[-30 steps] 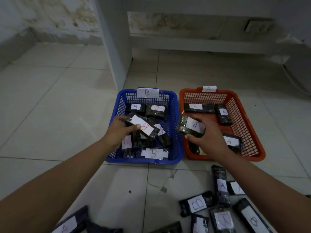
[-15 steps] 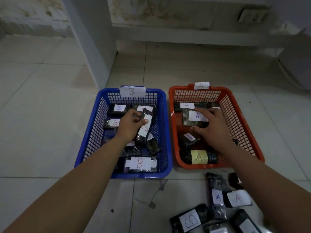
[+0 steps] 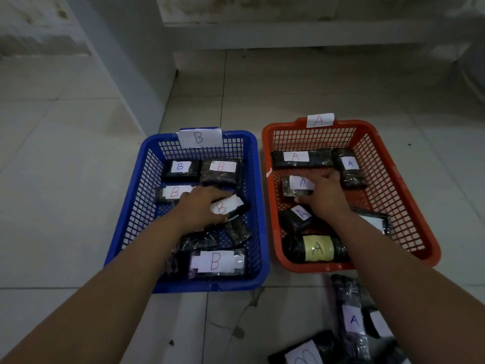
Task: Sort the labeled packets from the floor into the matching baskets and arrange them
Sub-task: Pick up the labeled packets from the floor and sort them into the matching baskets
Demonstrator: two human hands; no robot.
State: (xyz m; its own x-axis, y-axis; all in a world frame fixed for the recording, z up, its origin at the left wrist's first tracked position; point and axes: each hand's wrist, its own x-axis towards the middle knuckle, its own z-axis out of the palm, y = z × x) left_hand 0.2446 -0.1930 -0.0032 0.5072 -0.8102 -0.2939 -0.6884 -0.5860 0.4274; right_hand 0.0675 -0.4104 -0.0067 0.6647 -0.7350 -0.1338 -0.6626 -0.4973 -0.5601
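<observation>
At centre frame the left hand (image 3: 199,208) reaches into the blue basket (image 3: 131,219), fingers closed around a black packet labelled B (image 3: 229,207) lying tilted among other B packets. To its right, the right hand (image 3: 326,198) is inside the orange basket (image 3: 388,185), fingers and thumb pinching a packet labelled A (image 3: 296,185) in the basket's middle. At lower right, more packets lie on the tiled floor (image 3: 65,153), among them a loose packet marked A (image 3: 353,321).

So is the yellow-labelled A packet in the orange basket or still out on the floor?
In. The yellow-labelled A packet lies inside the orange basket, against its near wall.
</observation>
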